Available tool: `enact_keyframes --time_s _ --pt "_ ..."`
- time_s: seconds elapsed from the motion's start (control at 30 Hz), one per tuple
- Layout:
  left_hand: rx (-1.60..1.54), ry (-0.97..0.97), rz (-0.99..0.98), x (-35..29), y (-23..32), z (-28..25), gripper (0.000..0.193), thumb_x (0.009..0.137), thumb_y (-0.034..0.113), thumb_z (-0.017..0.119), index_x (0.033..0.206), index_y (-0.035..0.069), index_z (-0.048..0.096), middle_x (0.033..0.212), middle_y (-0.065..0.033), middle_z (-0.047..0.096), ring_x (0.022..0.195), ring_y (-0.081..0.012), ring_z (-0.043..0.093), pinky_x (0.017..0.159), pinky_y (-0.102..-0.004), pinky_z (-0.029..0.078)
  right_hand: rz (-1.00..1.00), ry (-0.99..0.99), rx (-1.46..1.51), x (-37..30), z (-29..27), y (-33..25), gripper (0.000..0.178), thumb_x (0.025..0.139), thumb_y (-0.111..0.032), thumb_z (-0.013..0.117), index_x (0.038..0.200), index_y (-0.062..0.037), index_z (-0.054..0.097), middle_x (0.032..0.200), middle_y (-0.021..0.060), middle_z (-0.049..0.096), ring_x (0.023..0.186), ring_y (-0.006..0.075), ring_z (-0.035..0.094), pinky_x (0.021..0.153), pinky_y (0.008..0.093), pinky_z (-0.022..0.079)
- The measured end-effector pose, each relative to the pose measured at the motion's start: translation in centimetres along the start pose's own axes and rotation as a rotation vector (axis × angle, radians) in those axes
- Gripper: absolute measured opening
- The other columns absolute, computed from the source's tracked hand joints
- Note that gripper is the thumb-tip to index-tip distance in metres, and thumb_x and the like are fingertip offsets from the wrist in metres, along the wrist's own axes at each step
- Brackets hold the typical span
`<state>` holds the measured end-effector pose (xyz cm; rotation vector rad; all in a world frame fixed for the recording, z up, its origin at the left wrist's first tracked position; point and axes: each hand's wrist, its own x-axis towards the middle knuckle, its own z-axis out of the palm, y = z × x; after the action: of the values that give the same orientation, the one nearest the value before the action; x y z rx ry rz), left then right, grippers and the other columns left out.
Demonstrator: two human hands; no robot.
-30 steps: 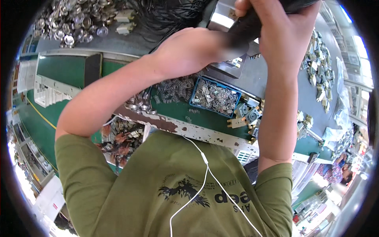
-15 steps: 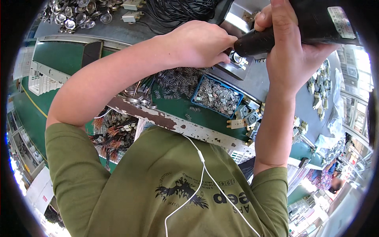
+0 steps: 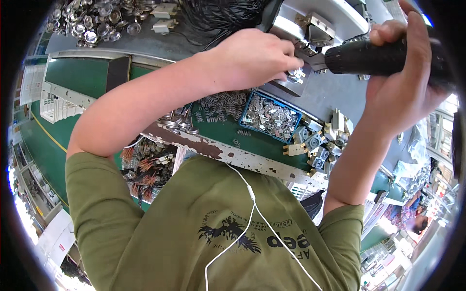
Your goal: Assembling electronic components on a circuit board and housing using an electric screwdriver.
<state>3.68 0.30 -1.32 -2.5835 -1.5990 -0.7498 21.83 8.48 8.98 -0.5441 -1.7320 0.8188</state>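
Note:
My right hand (image 3: 405,80) is wrapped round a black electric screwdriver (image 3: 366,57), whose tapered nose points left over the workbench. My left hand (image 3: 259,56) reaches in from the left, its fingers bent and closed at a metal block (image 3: 290,89). A small part with a round silver piece and pale prongs (image 3: 297,75) sits on that block, right under my left fingertips. The fingers hide most of it, so what they grip cannot be made out. The screwdriver's nose is apart from the part.
A blue tray of small metal pieces (image 3: 298,127) stands nearer me, beside loose springs (image 3: 221,104). Several pale switch-like housings (image 3: 318,143) lie to its right. Behind are a grey metal machine (image 3: 335,14), black cables (image 3: 218,19) and silver cups (image 3: 90,22).
My right hand has drawn the screwdriver to the right, away from the part at my left fingers. My left hand has shifted slightly right in the picture, as the whole view has.

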Motion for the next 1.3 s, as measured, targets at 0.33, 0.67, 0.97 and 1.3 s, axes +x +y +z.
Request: enact_keyframes --time_s 0.33,0.67,0.97,1.3 --pt "-0.168 -0.109 0.049 -0.5 0.2 -1.5 0.029 0.083 0.018 0.079 0.112 0.017 0.073 0.096 -0.0033 0.069 0.09 -0.0247 0.07 0.077 -0.0388 0.054 -0.615 0.036 -0.399 -3.1 -6.3 4.3 0.053 0.09 0.013 0.059 0.139 -0.0025 0.044 0.119 0.0228 0.067 0.103 0.0303 0.069 0.084 0.0401 0.06" --pt "-0.116 0.464 -0.435 -3.2 -0.4 -10.7 0.026 0.099 0.0 0.058 0.125 0.003 0.061 0.106 -0.0072 0.067 0.093 -0.0204 0.066 0.082 -0.0287 0.053 -0.097 -0.739 -0.927 -8.9 -6.0 8.6 0.044 0.082 0.003 0.062 0.126 -0.0041 0.066 0.131 0.012 0.067 0.121 0.0309 0.062 0.105 0.041 0.049" --pt "0.754 0.34 -0.328 -8.1 -3.3 -12.2 0.04 0.093 0.018 0.074 0.132 0.022 0.071 0.128 -0.0082 0.066 0.113 -0.0285 0.063 0.098 -0.0412 0.047 -0.15 -0.788 -0.918 -8.6 -5.9 8.1 0.031 0.08 0.004 0.064 0.111 -0.0033 0.068 0.114 0.0093 0.069 0.108 0.0296 0.064 0.095 0.0393 0.054" --pt "0.143 -0.104 0.045 -2.4 1.7 -3.6 0.004 0.079 0.01 0.069 0.083 0.012 0.069 0.086 -0.002 0.061 0.086 -0.02 0.063 0.077 -0.0349 0.049 -0.132 -0.786 -0.932 -8.8 -5.6 7.8 0.02 0.084 0.001 0.066 0.104 -0.0024 0.066 0.103 0.0115 0.066 0.102 0.0311 0.063 0.091 0.0411 0.053"
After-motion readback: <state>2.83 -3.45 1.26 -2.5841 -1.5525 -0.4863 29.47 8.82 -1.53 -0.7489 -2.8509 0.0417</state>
